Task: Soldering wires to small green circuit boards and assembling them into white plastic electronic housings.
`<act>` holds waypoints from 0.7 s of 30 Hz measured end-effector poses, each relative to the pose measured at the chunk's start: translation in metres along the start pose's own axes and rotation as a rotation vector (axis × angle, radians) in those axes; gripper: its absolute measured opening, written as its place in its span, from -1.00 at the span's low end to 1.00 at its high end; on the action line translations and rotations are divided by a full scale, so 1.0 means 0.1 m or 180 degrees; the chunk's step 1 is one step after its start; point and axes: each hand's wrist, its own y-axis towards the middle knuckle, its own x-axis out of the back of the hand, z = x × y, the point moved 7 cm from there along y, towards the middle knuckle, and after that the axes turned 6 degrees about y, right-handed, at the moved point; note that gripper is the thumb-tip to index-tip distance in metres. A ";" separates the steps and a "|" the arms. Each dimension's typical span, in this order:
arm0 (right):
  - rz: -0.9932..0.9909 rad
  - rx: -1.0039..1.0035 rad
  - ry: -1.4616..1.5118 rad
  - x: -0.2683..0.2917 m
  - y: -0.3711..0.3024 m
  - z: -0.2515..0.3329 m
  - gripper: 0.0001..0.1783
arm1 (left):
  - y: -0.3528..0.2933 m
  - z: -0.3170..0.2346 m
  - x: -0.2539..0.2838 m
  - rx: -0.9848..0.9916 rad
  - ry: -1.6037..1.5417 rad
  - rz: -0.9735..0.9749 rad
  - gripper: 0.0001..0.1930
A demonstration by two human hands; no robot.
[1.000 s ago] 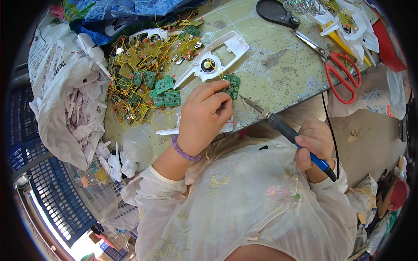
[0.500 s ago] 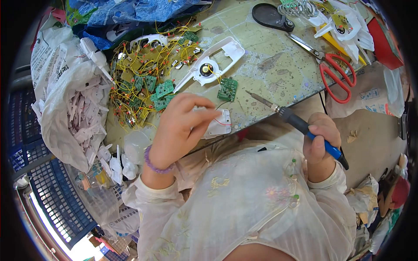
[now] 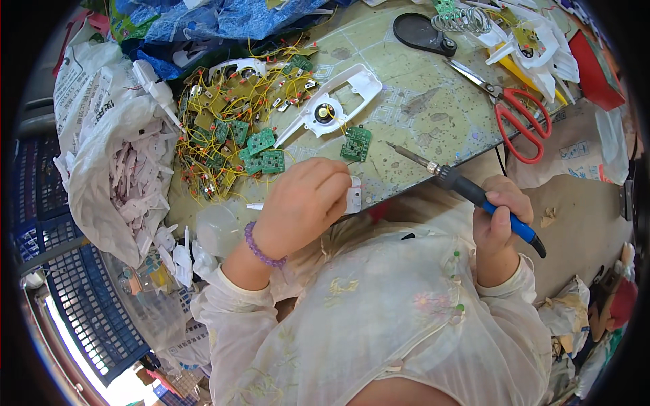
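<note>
My right hand point(image 3: 501, 215) grips a soldering iron point(image 3: 467, 188) with a blue and black handle, its metal tip pointing up and left over the table edge. My left hand point(image 3: 308, 201), wearing a purple bead bracelet, is closed over a white plastic casing point(image 3: 354, 196) at the table's near edge. Most of that casing and my left fingertips are hidden under the hand. Just beyond lies a green circuit board point(image 3: 356, 144). Beside the board rests a white paddle-shaped frame point(image 3: 333, 108) with a round speaker in it.
A heap of circuit boards with yellow wires point(image 3: 233, 125) covers the table's left. A white sack of plastic parts point(image 3: 128, 176) stands left of it. Red-handled scissors point(image 3: 521, 115), a black oval piece point(image 3: 420, 30) and a metal spring point(image 3: 464, 19) lie at the right back.
My left hand has turned knuckles up and lowered onto the casing, its fingers now curled under. The soldering iron stays almost where it was in my right hand.
</note>
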 end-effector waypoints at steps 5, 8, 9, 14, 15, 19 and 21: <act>0.0052 -0.0079 0.0069 -0.05 0.00 -0.01 -0.80 | -0.05 0.15 -0.09 0.0748 -0.0382 -0.0437 -0.87; 0.0133 -0.0143 0.0103 -0.07 -0.01 -0.03 -0.81 | -0.05 0.22 -0.14 0.1002 -0.0429 -0.0480 -0.86; 0.0164 -0.0141 0.0103 -0.09 -0.01 -0.03 -0.81 | -0.04 0.23 -0.16 0.1032 -0.0409 -0.0400 -0.86; 0.0255 -0.0248 0.0192 -0.12 -0.03 -0.07 -0.82 | 0.03 0.18 -0.18 0.0814 -0.0033 -0.0766 -0.89; 0.0285 -0.0291 0.0219 -0.13 -0.04 -0.08 -0.83 | 0.04 0.19 -0.19 0.0850 -0.0044 -0.0797 -0.89; 0.0336 -0.0343 0.0255 -0.13 -0.05 -0.07 -0.84 | 0.04 0.19 -0.19 0.0911 -0.0074 -0.0785 -0.89; 0.0311 -0.0341 0.0249 -0.13 -0.07 -0.09 -0.85 | 0.04 0.20 -0.20 0.0913 -0.0097 -0.0744 -0.88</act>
